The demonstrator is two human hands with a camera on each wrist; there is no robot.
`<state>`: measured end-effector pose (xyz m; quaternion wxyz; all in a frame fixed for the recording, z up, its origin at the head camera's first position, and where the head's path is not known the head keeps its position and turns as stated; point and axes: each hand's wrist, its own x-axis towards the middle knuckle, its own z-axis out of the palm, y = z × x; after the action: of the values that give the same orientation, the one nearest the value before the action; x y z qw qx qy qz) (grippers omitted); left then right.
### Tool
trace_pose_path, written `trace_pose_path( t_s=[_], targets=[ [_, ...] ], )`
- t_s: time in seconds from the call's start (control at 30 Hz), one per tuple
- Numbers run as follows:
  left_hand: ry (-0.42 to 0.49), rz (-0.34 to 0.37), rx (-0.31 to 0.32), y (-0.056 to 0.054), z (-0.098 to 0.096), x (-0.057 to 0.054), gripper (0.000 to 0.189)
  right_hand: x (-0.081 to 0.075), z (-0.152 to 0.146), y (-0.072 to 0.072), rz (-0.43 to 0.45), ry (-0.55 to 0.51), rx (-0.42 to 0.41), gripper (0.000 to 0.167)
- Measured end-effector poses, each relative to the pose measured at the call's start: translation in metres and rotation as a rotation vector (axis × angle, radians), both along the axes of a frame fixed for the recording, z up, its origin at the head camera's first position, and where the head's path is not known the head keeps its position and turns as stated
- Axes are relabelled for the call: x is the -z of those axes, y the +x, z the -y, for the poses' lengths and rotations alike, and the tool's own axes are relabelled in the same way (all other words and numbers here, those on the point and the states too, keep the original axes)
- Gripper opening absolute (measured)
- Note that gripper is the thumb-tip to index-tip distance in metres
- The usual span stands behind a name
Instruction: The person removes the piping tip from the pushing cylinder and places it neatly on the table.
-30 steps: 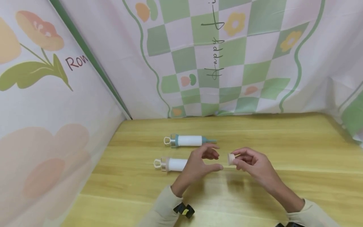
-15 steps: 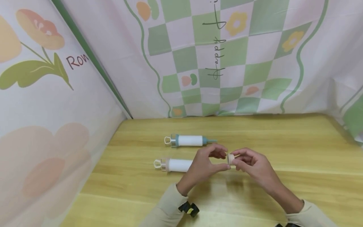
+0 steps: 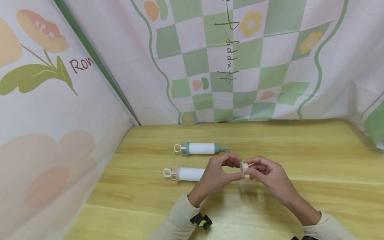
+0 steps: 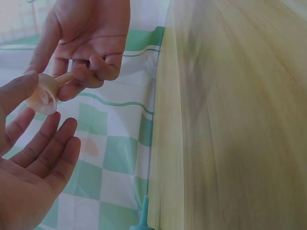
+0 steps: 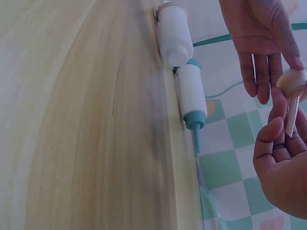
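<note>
Between both hands, above the table, is a small beige nozzle cap [image 3: 244, 168] with a wide round rim and a thin spout. My right hand [image 3: 271, 175] holds it by the spout side; the curled fingers show in the right wrist view. My left hand [image 3: 217, 175] pinches the rim between thumb and forefinger, its other fingers extended in the left wrist view. The cap's open, hollow side faces left. Under the left hand lies a white tube with a beige collar [image 3: 190, 174], its right end hidden in the head view; the right wrist view shows that end without a nozzle.
Beyond it on the wooden table [image 3: 300, 200] lies a similar white tube with blue-green ends [image 3: 202, 148], its thin nozzle pointing right. A white loop handle sticks out of each tube's left end. Patterned cloth [image 3: 222, 96] hangs at the back and left.
My left hand has moved right, from apart to touching the cap's rim, and its fingers now pinch it. The right hand and both tubes stay about where they were.
</note>
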<state>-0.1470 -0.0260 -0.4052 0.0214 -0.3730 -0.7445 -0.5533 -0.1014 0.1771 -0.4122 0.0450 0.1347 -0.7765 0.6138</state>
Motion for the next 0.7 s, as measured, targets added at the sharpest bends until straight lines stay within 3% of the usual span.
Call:
trace_pose_path(
  t_s=[0.17,0.37,0.7],
  targets=[
    [0.001,0.004,0.009,-0.001,-0.002,0.001,0.033,0.002,-0.001,0.001,0.003,0.002,0.004,0.024],
    [-0.017,-0.02,-0.022,-0.001,-0.001,0.0,0.03,0.007,-0.005,0.001,-0.018,-0.003,-0.01,0.024],
    [0.042,0.018,-0.023,-0.002,-0.003,0.0,0.031,0.018,-0.013,0.001,-0.048,-0.077,0.013,0.025]
  ],
)
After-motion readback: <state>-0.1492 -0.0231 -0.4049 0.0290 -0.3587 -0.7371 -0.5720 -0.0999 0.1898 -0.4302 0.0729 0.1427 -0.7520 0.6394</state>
